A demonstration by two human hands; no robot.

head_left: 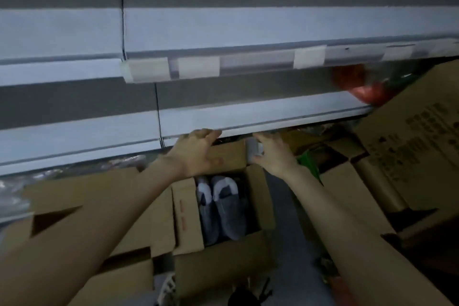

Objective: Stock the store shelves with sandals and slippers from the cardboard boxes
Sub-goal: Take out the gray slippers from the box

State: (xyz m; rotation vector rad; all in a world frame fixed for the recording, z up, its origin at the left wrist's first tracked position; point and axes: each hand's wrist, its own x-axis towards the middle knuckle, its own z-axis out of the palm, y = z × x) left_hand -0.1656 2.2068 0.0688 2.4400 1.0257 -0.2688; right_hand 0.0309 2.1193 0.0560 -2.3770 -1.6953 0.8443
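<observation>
An open cardboard box (pixel 188 221) stands on the floor below me, with a pair of grey slippers (pixel 221 206) with white lining inside it. Above it runs the white lower shelf (pixel 248 114). My left hand (pixel 196 150) reaches up, and its fingertips rest against that shelf's front edge. My right hand (pixel 273 154) is just right of it and pinches a small white tag holder (pixel 253 148) under the same edge. The slippers lie untouched below both hands.
A second white shelf (pixel 223 32) runs higher up, with clear label holders (pixel 198 66) on its rail. More cardboard boxes (pixel 409 131) crowd the right side and another one (pixel 82 196) the left. Red packaged goods (pixel 365 92) lie at the right under the upper shelf.
</observation>
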